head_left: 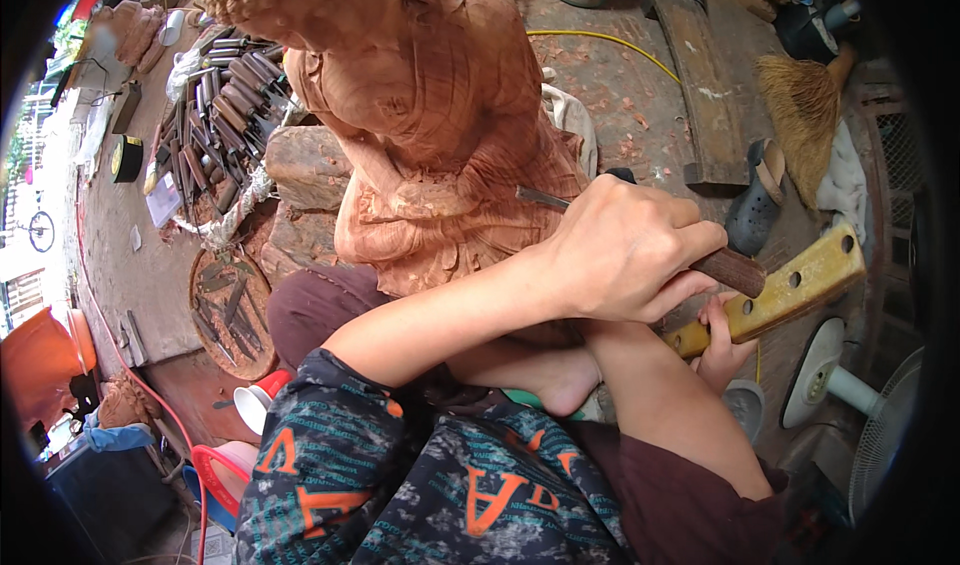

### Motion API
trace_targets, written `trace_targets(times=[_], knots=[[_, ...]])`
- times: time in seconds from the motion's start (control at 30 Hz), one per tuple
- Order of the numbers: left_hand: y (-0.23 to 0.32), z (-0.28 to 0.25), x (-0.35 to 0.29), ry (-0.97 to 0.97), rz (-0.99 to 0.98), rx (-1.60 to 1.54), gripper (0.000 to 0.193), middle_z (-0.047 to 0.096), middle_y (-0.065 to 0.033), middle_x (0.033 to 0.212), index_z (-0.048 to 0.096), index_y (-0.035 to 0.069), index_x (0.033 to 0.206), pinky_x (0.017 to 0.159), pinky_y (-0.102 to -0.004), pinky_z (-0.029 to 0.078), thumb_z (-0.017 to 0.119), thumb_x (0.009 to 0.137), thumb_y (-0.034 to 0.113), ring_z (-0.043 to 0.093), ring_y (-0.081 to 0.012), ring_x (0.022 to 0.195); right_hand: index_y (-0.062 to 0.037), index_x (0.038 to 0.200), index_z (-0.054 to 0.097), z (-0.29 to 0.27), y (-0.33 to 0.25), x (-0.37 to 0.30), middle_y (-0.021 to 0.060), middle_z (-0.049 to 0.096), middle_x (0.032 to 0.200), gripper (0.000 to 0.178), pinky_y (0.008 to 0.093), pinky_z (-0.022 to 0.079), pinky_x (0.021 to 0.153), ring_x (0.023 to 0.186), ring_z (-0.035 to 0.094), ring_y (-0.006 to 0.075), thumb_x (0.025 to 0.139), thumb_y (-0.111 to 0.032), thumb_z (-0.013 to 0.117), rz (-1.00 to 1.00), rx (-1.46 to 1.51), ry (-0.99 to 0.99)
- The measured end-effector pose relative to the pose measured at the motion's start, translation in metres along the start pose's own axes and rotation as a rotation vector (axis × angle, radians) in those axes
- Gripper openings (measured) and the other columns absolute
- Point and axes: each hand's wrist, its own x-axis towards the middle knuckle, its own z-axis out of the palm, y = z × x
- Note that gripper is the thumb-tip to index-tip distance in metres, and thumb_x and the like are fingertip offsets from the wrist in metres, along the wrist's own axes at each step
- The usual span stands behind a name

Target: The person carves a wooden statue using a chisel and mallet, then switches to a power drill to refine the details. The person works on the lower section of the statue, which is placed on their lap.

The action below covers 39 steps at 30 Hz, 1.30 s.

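Right of carved figure | left hand: fingers clenched round chisel | right hand: fingers curled round yellow bar | risk: glancing blow could skid chisel, gouging figure

The bare left forearm slants from left of the lower centre up to right of centre, its wrist nearly straight. There the left hand turns its back upward, fingers curled into a grip — knuckles toward the right. Lower and farther right, the right hand also clasps, fingers bent round — its own forearm hard to trace.
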Motion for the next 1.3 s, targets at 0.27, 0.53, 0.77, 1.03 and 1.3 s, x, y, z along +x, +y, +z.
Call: trace_targets(times=[0.27, 0.53, 0.77, 1.03, 1.3], knots=[[-0.007, 0.001, -0.004, -0.049, -0.037, 0.072, 0.030, 0.056, -0.0051, 0.068, 0.063, 0.011, 0.096, 0.050, -0.0384, 0.047, 0.070, 0.074, 0.030, 0.061, -0.0255, 0.064, 0.0058, 0.128, 0.041, 0.001, 0.010, -0.007, 0.0049, 0.052, 0.082, 0.054, 0.0237, 0.042, 0.070, 0.073, 0.049, 0.0109, 0.079, 0.003, 0.062, -0.222, -0.324, -0.105], [-0.010, -0.001, -0.004, -0.051, -0.038, 0.081, 0.031, 0.057, -0.0055, 0.071, 0.063, 0.012, 0.099, 0.051, -0.0391, 0.048, 0.070, 0.074, 0.028, 0.062, -0.0258, 0.067, 0.0061, 0.120, 0.044, 0.014, -0.005, -0.009, 0.0050, 0.053, 0.078, 0.046, 0.0257, 0.043, 0.068, 0.070, 0.051, 0.0126, 0.078, 0.004, 0.065, -0.185, -0.326, -0.063], [-0.012, 0.001, -0.004, -0.043, -0.032, 0.105, 0.030, 0.058, -0.0053, 0.071, 0.063, 0.011, 0.098, 0.050, -0.0396, 0.048, 0.070, 0.073, 0.026, 0.063, -0.0261, 0.066, 0.0059, 0.127, 0.040, 0.009, -0.007, -0.010, 0.0038, 0.053, 0.078, 0.054, 0.0247, 0.043, 0.072, 0.071, 0.050, 0.0115, 0.078, 0.005, 0.063, -0.181, -0.367, -0.132], [-0.014, 0.000, -0.004, -0.042, -0.047, 0.114, 0.030, 0.058, -0.0059, 0.070, 0.063, 0.010, 0.098, 0.049, -0.0394, 0.048, 0.070, 0.071, 0.024, 0.063, -0.0265, 0.066, 0.0026, 0.100, 0.054, 0.006, -0.004, -0.013, 0.0038, 0.058, 0.083, 0.027, 0.0265, 0.044, 0.073, 0.073, 0.051, 0.0116, 0.076, 0.004, 0.067, -0.029, -0.291, -0.142], [-0.015, 0.003, -0.003, -0.074, -0.078, 0.181, 0.030, 0.059, -0.0064, 0.072, 0.063, 0.010, 0.098, 0.051, -0.0394, 0.048, 0.071, 0.071, 0.022, 0.063, -0.0260, 0.069, 0.0058, 0.122, 0.045, 0.000, 0.005, -0.010, 0.0029, 0.055, 0.078, 0.053, 0.0255, 0.045, 0.070, 0.073, 0.052, 0.0111, 0.073, 0.007, 0.066, 0.092, -0.211, -0.172]])
